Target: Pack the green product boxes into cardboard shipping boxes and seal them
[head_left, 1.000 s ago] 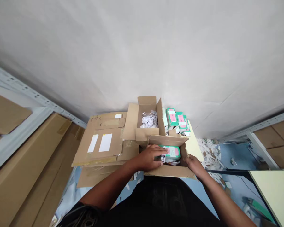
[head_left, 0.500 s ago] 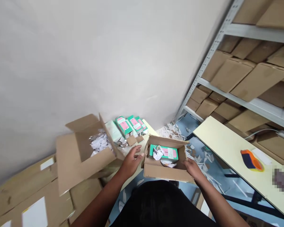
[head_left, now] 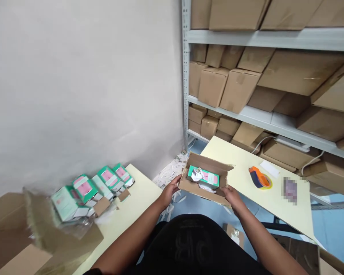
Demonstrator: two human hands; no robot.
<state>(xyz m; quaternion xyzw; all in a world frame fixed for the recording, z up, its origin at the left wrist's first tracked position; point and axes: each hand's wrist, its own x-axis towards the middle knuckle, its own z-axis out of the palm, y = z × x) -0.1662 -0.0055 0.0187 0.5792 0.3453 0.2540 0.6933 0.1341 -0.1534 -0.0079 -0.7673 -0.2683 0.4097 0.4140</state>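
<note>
Head view of a small open cardboard box (head_left: pixel 202 194) held in front of the body, above the floor (head_left: pixel 189 208) and between two pale surfaces; its underside is out of sight. The left hand (head_left: pixel 169 192) has its fingers closed on the box's left end, the fingertips partly lost against the cardboard; the right hand (head_left: pixel 231 195) grips the near right corner, thumb at the wall, the remaining fingers largely concealed. Within the box lies a green and pink carton (head_left: pixel 211 177), its upper face partly covered by crumpled white paper (head_left: pixel 197 174), with more paper at its near side; the print on its label is too small to read. On the left surface (head_left: pixel 140 198), a row of similar cartons (head_left: pixel 82 187) leans together, overlapping so that several faces are hidden; beside them a larger open box (head_left: pixel 5 252) is blurred and cut off by the frame. The right surface (head_left: pixel 226 152) bears an orange and dark blue tape dispenser (head_left: pixel 258 177) and a pixelated patch (head_left: pixel 290 190) whose content cannot be made out. Behind, shelves (head_left: pixel 269 39) of brown boxes (head_left: pixel 237 89) run beyond the right edge
</note>
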